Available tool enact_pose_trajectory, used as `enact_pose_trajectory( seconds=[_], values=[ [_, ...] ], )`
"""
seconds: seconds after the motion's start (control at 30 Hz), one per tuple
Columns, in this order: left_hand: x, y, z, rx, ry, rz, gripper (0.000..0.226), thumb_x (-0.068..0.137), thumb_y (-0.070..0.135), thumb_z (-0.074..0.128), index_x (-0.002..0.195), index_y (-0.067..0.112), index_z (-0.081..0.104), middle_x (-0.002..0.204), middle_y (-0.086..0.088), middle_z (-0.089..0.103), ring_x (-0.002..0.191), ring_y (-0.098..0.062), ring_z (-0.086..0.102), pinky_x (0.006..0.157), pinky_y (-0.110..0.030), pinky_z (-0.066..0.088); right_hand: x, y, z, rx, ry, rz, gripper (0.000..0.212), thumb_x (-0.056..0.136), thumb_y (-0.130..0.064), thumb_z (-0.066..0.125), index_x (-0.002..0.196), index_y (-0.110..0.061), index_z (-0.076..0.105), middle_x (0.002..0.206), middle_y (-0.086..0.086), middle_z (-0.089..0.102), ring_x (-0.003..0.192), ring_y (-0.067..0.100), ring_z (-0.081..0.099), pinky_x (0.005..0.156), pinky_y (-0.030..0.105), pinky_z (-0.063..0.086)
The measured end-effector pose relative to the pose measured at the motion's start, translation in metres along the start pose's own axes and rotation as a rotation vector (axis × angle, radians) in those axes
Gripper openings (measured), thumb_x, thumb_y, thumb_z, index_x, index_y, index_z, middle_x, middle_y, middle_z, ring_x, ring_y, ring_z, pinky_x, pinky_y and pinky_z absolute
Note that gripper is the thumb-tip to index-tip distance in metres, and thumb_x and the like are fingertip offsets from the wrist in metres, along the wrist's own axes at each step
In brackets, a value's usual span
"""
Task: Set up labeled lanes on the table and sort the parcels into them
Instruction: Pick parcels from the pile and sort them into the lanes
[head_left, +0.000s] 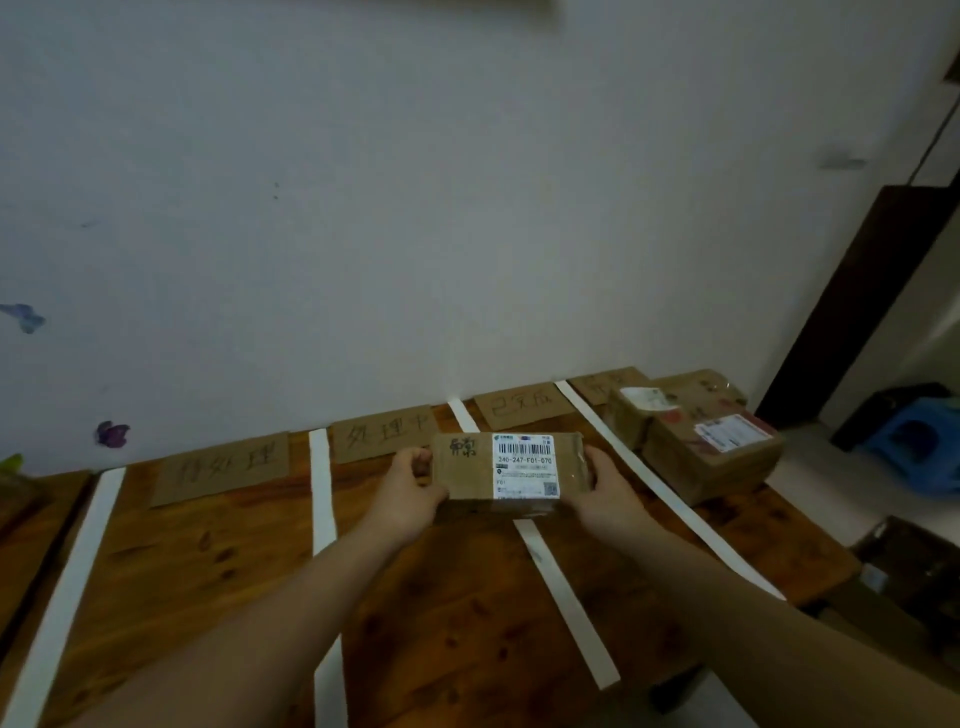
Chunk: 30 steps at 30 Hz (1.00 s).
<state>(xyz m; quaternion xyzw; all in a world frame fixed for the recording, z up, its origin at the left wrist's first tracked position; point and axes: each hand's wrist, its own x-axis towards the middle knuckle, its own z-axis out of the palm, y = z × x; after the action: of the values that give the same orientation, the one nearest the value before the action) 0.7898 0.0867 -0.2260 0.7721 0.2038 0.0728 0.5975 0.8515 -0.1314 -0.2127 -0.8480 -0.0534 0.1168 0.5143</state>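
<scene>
A small brown cardboard parcel (467, 475) with a white barcode label and black handwriting is held above the wooden table (208, 561). My left hand (408, 491) grips its left end and my right hand (605, 488) grips its right end. White paper strips (321, 493) split the table into lanes. Handwritten cardboard labels lie at the back of the lanes: one at the left (223, 467), one in the middle (384, 432), one further right (522, 405). The parcel hovers over the strip between the middle and right lanes.
Two more parcels (711, 447) sit stacked in the far right lane, partly covering a fourth label (602, 382). A white wall rises behind the table. A blue stool (919, 441) and dark boxes stand on the floor beyond the table's right edge.
</scene>
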Motion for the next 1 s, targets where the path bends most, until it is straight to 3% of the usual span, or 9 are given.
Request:
enact_pose_trajectory(
  seconds=[0.17,0.27,0.33,0.43,0.5,0.6,0.77,0.93,1.0],
  values=[
    [0.055,0.004,0.052,0.011,-0.041,-0.044,0.045,0.089,0.006,0.057,0.129,0.019,0.040,0.132,0.000,0.050,0.115,-0.017,0.051,0.069,-0.018,0.045,0.068,0.016,-0.027,-0.129,0.056,0.010,0.052,0.093,-0.023,0.059,0.140,-0.024,0.037,0.132,-0.001,0.054,0.119,0.015,0.051,0.087,0.027,0.041],
    [0.078,0.001,0.079,0.020,-0.052,-0.078,0.052,0.089,0.009,0.058,0.135,0.019,0.036,0.139,0.000,0.046,0.120,-0.021,0.050,0.075,-0.021,0.047,0.103,0.035,-0.042,-0.170,0.024,0.001,0.035,0.093,-0.019,0.059,0.122,-0.030,0.044,0.108,-0.013,0.057,0.113,0.013,0.055,0.072,0.013,0.042],
    [0.097,0.001,0.095,0.025,-0.058,-0.108,0.055,0.090,0.010,0.057,0.138,0.020,0.033,0.140,0.000,0.045,0.116,-0.025,0.054,0.080,-0.029,0.050,0.127,0.048,-0.052,-0.208,-0.009,-0.014,0.042,0.092,-0.016,0.060,0.128,-0.029,0.043,0.115,-0.011,0.058,0.115,0.012,0.055,0.067,0.011,0.044],
    [0.122,0.001,0.126,0.006,-0.050,-0.158,0.056,0.090,0.008,0.056,0.138,0.023,0.031,0.141,0.000,0.044,0.111,-0.024,0.057,0.060,-0.018,0.051,0.166,0.067,-0.068,-0.244,-0.066,-0.010,0.072,0.091,-0.013,0.059,0.149,-0.029,0.020,0.139,0.003,0.049,0.123,0.019,0.051,0.092,0.034,0.052],
    [0.136,-0.002,0.149,-0.004,-0.025,-0.180,0.057,0.090,0.007,0.056,0.138,0.024,0.031,0.142,-0.001,0.043,0.119,-0.023,0.052,0.049,-0.013,0.047,0.192,0.080,-0.080,-0.281,-0.125,-0.015,0.075,0.091,-0.019,0.059,0.150,-0.034,0.015,0.140,0.003,0.047,0.119,0.020,0.054,0.091,0.041,0.054],
    [0.154,-0.012,0.176,0.022,0.021,-0.231,0.057,0.090,0.008,0.057,0.137,0.025,0.030,0.143,-0.002,0.043,0.121,-0.022,0.048,0.058,-0.015,0.044,0.227,0.100,-0.093,-0.347,-0.213,-0.058,0.073,0.091,-0.022,0.059,0.150,-0.033,0.016,0.137,0.001,0.048,0.112,0.016,0.057,0.088,0.038,0.055],
    [0.178,-0.026,0.201,0.066,0.069,-0.286,0.053,0.091,0.010,0.057,0.135,0.026,0.032,0.142,-0.003,0.045,0.121,-0.021,0.048,0.068,-0.017,0.045,0.266,0.126,-0.102,-0.339,-0.318,-0.126,0.064,0.091,-0.020,0.059,0.146,-0.033,0.028,0.131,-0.008,0.053,0.103,0.006,0.056,0.075,0.016,0.046],
    [0.194,-0.038,0.212,0.111,0.096,-0.289,0.055,0.091,0.007,0.055,0.136,0.029,0.034,0.142,-0.003,0.044,0.122,-0.020,0.048,0.079,-0.021,0.049,0.288,0.140,-0.100,-0.378,-0.395,-0.126,0.058,0.091,-0.033,0.057,0.143,-0.039,0.030,0.135,-0.010,0.049,0.119,0.012,0.049,0.101,0.033,0.042],
    [0.198,-0.043,0.215,0.187,0.080,-0.272,0.051,0.094,0.009,0.051,0.136,0.032,0.036,0.142,-0.001,0.044,0.108,-0.009,0.052,0.068,-0.011,0.044,0.297,0.145,-0.096,-0.415,-0.431,-0.107,0.063,0.092,-0.035,0.056,0.146,-0.040,0.023,0.144,-0.006,0.042,0.127,0.016,0.044,0.107,0.040,0.038]
  ],
)
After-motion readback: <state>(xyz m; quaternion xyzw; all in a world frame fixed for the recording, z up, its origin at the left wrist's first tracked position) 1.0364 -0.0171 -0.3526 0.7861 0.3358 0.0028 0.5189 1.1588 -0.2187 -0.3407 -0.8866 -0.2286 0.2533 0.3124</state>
